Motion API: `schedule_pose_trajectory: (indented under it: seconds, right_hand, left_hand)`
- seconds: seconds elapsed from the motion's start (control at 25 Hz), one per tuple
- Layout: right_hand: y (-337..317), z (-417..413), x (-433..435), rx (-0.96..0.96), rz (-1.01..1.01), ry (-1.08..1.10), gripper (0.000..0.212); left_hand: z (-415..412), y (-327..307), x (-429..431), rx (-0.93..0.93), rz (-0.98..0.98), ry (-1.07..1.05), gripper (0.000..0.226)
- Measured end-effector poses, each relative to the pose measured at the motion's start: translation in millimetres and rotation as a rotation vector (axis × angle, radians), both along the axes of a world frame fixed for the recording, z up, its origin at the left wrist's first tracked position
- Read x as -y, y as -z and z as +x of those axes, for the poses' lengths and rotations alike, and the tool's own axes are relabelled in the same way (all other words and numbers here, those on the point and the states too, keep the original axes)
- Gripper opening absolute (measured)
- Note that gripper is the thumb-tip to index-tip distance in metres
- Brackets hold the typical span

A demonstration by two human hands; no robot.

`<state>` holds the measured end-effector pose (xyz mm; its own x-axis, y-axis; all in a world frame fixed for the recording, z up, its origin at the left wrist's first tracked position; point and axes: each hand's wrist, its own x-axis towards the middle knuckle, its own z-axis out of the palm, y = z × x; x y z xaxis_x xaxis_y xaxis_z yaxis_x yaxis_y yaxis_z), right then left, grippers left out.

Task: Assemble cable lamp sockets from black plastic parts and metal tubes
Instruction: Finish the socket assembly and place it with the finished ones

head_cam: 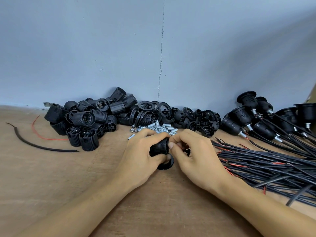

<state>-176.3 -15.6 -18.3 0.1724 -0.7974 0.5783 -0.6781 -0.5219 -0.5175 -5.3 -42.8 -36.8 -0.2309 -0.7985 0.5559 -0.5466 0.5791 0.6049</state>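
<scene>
My left hand (142, 155) grips a black threaded socket body (159, 147) at the table's middle, its flanged ring (166, 164) showing below my fingers. My right hand (192, 153) meets it from the right, fingers curled and pinching at the socket's end; a black part shows between its fingers, mostly hidden. Just behind both hands lies a heap of small metal tubes (156, 128). Threaded black socket shells (89, 120) are piled at the back left, black rings (153, 107) and caps (200, 120) at the back middle.
Finished sockets with cables (253, 117) lie at the back right. A bundle of black and red cables (266, 168) spreads across the right side. A loose black cable (39, 146) and a red wire (44, 137) lie at the left. A grey wall (153, 48) closes the back.
</scene>
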Motion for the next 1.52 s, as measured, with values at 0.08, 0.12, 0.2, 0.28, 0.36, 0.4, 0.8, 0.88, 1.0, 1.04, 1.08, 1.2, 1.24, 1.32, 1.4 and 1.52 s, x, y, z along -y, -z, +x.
schedule_pose_trajectory:
  seconds: [0.08, 0.12, 0.2, 0.28, 0.36, 0.4, 0.8, 0.88, 1.0, 1.04, 1.08, 1.2, 1.24, 1.32, 1.4, 1.52]
  right_hand:
    - [-0.2, 0.1, 0.4, 0.008, 0.001, 0.004, 0.019]
    - [-0.4, -0.2, 1.2, 0.014, 0.006, 0.009, 0.017]
    - [-0.8, -0.9, 2.6, 0.027, 0.025, 0.014, 0.016]
    - [-1.0, -1.8, 2.7, 0.061, 0.040, 0.012, 0.017]
    - [-1.4, -3.1, 2.0, 0.110, 0.060, 0.005, 0.016]
    - [-1.7, -3.6, 1.9, 0.134, 0.077, 0.002, 0.014]
    - [-1.8, -1.7, 0.9, 0.159, 0.139, 0.003, 0.012]
    - [-1.6, -2.4, 0.7, 0.157, 0.141, 0.002, 0.013]
    - [-0.8, -2.0, 0.6, 0.159, 0.146, 0.006, 0.013]
    - [-0.7, -1.8, 0.8, 0.176, 0.158, 0.006, 0.012]
    - [-0.7, -2.0, 1.3, 0.199, 0.170, 0.006, 0.013]
    - [-2.0, -4.5, 3.4, 0.248, 0.170, 0.025, 0.014]
    - [-2.4, -5.3, 4.2, 0.252, 0.175, 0.028, 0.014]
    - [-2.5, -5.7, 4.6, 0.242, 0.185, 0.016, 0.016]
    - [-1.8, -5.7, 4.2, 0.229, 0.188, 0.007, 0.017]
    - [-0.2, -5.4, 3.7, 0.204, 0.180, 0.027, 0.012]
  left_hand:
    - [0.0, -0.1, -0.4, -0.006, 0.000, 0.006, 0.046]
    - [-0.1, 0.0, -0.5, -0.010, 0.000, 0.004, 0.047]
    - [-0.4, 0.5, 0.5, -0.011, -0.021, -0.021, 0.048]
    - [-0.8, 0.6, 2.3, -0.010, -0.041, -0.060, 0.048]
    - [-1.4, 0.8, 3.6, -0.020, -0.035, -0.077, 0.048]
    - [-1.6, 0.9, 4.0, -0.026, -0.025, -0.079, 0.048]
    - [-0.9, 0.6, -0.2, -0.040, -0.014, -0.026, 0.051]
    - [-0.9, -0.1, -1.5, -0.014, -0.021, -0.016, 0.047]
    - [-0.2, -0.7, -1.4, 0.004, -0.020, -0.018, 0.046]
    - [-0.3, -0.6, -1.0, -0.005, -0.016, -0.022, 0.047]
    - [-0.4, -0.6, -0.7, -0.019, -0.012, -0.029, 0.048]
    - [-1.2, -0.6, 0.8, -0.057, -0.009, -0.051, 0.049]
    - [-0.8, -0.5, 1.5, -0.058, -0.012, -0.057, 0.049]
    - [0.0, 0.1, 3.2, -0.058, -0.013, -0.056, 0.050]
    - [0.4, 1.3, 4.2, -0.070, -0.005, -0.045, 0.050]
    - [-0.5, 2.2, 5.1, -0.069, -0.004, -0.046, 0.053]
